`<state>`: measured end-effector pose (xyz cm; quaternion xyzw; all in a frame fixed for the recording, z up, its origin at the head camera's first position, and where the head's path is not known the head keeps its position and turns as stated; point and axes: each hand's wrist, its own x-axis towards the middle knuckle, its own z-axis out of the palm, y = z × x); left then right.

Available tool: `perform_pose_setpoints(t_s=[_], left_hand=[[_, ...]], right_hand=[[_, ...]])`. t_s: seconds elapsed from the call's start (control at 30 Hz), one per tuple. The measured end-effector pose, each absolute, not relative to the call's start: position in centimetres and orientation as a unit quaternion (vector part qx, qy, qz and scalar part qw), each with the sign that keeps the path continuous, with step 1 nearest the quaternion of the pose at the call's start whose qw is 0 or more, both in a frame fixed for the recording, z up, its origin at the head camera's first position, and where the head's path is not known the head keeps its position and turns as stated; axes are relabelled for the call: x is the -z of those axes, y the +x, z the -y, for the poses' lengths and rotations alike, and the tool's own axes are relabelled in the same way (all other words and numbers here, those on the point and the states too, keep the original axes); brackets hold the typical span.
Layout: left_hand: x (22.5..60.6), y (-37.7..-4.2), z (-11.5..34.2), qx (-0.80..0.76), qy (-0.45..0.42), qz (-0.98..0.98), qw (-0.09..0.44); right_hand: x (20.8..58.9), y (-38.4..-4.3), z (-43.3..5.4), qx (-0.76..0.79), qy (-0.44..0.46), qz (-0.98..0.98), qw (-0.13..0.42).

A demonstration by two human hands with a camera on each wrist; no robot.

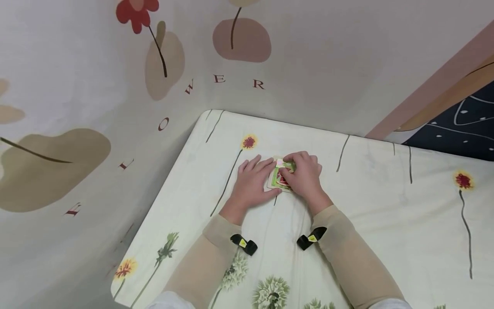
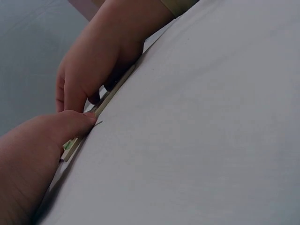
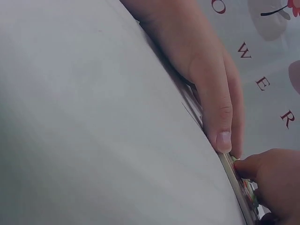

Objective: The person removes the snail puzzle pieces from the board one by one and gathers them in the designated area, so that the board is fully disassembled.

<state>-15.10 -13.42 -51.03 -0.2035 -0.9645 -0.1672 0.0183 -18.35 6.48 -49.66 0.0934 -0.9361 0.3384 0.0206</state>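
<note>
A small square puzzle board [image 1: 270, 182] with a pale rim and a green-and-red picture lies flat on the cloth-covered table. My left hand [image 1: 252, 181] lies at its left side, fingers mostly straight. The index fingertip touches the board's far left part, and the thumb rests on its near edge, as the left wrist view also shows. Over the right part bends my right hand [image 1: 305, 174], thumb and fingers curled down onto the picture. They seem to pinch a puzzle piece [image 3: 247, 186], largely hidden by the hand. A pink-and-white patch [image 1: 279, 163] shows between both hands' fingertips.
A white cloth with printed flowers covers the table [image 1: 386, 206]. Its far and left edges meet a wall [image 1: 308, 86] hanging with printed letters and flowers. Dark patterned fabric [image 1: 459, 120] stands behind the right side. Both wrists wear black straps with small cameras [image 1: 247, 246].
</note>
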Motion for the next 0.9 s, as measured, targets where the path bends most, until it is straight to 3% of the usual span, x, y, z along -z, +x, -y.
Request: perform_pose_setpoints(t_s=[0.27, 0.9], left_hand=[[50.65, -14.97, 13.41, 0.163, -0.206, 0.965, 0.015], [50.82, -15.02, 13.36, 0.153, -0.202, 0.967, 0.013]], right_hand=[[50.05, -18.47, -6.66, -0.375, 0.126, 0.917, 0.059], [50.21, -18.29, -7.26, -0.37, 0.176, 0.908, 0.084]])
